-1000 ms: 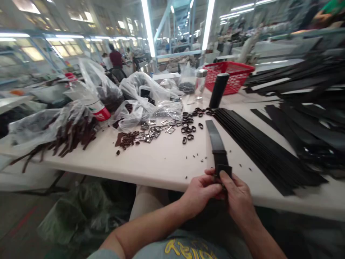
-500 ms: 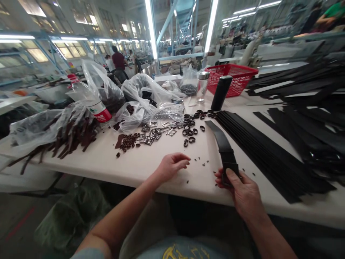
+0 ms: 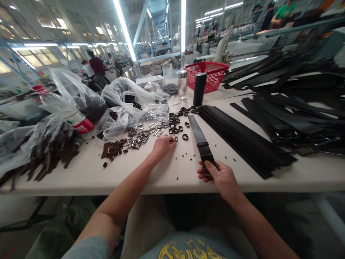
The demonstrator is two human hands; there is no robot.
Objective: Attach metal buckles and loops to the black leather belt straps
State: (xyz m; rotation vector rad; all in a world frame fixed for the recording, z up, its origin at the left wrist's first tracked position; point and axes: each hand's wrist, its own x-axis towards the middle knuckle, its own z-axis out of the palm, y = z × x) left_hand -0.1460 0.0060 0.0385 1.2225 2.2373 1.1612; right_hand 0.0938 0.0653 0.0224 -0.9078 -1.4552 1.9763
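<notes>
Our right grip (image 3: 224, 179) closes on one end of the strap (image 3: 197, 133); our left grip (image 3: 162, 145) is at the rings (image 3: 185, 137).
We press the strap between right thumb and fingers, with no gap to spare, while the left fingers bunch narrowly by a ring; we cannot tell whether they pinch it. If our thumb eases, the strap could twist, and the band (image 3: 202, 144) around it might slide. A careless left fingertip could scatter rings over the surface (image 3: 159, 181), or our wrist could brush away a loose bit (image 3: 177, 178).
</notes>
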